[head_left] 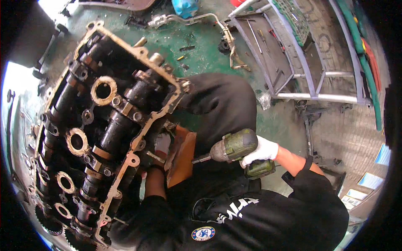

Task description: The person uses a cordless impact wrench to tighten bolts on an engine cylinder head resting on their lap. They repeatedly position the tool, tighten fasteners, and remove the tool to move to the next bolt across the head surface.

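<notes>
My right hand (pixel 261 151), in a white glove, is closed around the grip of a green and grey cordless impact wrench (pixel 234 146). The wrench's socket end points left, close to an orange-brown plate (pixel 182 152) beside the engine. My left hand (pixel 162 143), also white-gloved, reaches in between that plate and the engine's side; its fingers are mostly hidden. A large engine cylinder head (pixel 109 125), black and oily inside, fills the left, with camshafts and several round pale rings showing. A thin bolt or stud (pixel 155 157) sticks out from its side near my left wrist.
A metal-framed rack (pixel 310 97) with hand tools on a shelf stands at the upper right. On the green floor lie a bent metal pipe (pixel 220 25) and a crumpled clear wrapper (pixel 264 100). A blue bag (pixel 185 7) sits at the top.
</notes>
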Available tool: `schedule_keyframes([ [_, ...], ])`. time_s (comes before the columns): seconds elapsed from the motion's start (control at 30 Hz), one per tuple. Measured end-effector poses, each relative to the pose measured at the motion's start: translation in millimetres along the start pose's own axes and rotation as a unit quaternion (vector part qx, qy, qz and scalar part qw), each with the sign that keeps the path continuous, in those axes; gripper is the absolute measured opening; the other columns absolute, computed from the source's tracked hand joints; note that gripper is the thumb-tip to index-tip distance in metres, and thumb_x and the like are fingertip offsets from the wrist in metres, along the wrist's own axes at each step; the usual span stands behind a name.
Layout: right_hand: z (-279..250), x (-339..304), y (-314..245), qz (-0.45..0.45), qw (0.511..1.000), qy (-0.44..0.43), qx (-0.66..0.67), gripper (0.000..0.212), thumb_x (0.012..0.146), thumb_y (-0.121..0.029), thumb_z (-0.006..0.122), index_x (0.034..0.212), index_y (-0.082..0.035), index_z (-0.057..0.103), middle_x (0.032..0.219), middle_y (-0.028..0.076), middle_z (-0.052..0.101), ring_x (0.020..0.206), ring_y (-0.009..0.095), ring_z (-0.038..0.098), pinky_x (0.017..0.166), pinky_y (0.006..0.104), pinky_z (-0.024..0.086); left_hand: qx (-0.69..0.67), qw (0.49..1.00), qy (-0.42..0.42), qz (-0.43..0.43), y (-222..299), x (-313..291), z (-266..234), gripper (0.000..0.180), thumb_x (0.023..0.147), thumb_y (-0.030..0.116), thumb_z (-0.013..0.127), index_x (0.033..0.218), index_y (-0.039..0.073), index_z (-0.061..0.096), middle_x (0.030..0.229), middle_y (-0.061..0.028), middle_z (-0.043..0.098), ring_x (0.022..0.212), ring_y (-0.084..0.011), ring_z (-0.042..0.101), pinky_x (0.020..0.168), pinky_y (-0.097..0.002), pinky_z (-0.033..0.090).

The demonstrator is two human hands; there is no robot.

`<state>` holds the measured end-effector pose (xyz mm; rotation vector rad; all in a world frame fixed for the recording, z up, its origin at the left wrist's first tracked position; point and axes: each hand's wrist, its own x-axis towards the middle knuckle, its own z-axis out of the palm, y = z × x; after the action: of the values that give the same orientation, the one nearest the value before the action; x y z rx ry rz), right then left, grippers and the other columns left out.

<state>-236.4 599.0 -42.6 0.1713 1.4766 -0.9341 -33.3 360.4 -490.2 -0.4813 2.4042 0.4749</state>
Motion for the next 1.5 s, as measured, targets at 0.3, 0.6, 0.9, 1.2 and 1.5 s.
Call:
schedule_keyframes([
  [0.3,-4,2,-3,-0.023,0.999,-0.018,-0.021,0.03,0.07,0.003,0.078,0.099,0.0,0.07,0.077,0.006,0.072,0.067,0.013,0.066,0.063,0.0314,0.055,0.045,0.996,0.066,0.042,-9,26,47,0.032,0.09,0.027,0.072,0.113,0.004,0.072,0.117,-0.0243,0.069,0.105,-0.0431,0.068,0.091,-0.0489,0.055],
  [0.6,-13,11,8,-0.006,0.996,-0.071,-0.061,0.045,0.074,0.005,0.08,0.117,-0.001,0.068,0.102,0.007,0.076,0.081,0.014,0.07,0.072,0.0324,0.059,0.001,1.0,-0.01,0.024,-20,31,31,0.031,0.094,0.028,0.069,0.109,0.001,0.07,0.11,-0.0221,0.07,0.099,-0.041,0.067,0.089,-0.0493,0.055],
  [0.9,-2,11,10,-0.095,0.986,-0.06,-0.122,0.013,0.078,-0.004,0.075,0.09,0.0,0.073,0.067,0.005,0.071,0.06,0.012,0.066,0.057,0.0289,0.054,-0.126,0.992,-0.013,-0.014,10,-54,-147,0.029,0.092,0.021,0.07,0.111,0.0,0.071,0.111,-0.0272,0.069,0.104,-0.0457,0.066,0.089,-0.0509,0.053],
  [1.2,15,28,1,-0.117,0.987,-0.084,-0.076,0.025,0.081,0.001,0.072,0.105,0.001,0.074,0.077,0.006,0.072,0.063,0.014,0.068,0.056,0.0281,0.055,-0.575,0.814,0.052,-0.068,32,-198,-310,0.033,0.103,0.026,0.065,0.113,-0.005,0.07,0.089,-0.007,0.072,0.074,-0.0168,0.067,0.066,-0.0321,0.053],
  [1.5,25,35,4,-0.115,0.991,-0.046,-0.057,0.033,0.075,0.006,0.068,0.108,0.004,0.071,0.087,0.011,0.074,0.062,0.017,0.068,0.055,0.0295,0.055,-0.854,0.499,0.061,0.137,31,-274,-326,0.035,0.099,0.014,0.067,0.128,-0.004,0.057,0.106,-0.0105,0.067,0.078,-0.0173,0.067,0.059,-0.0299,0.056],
])
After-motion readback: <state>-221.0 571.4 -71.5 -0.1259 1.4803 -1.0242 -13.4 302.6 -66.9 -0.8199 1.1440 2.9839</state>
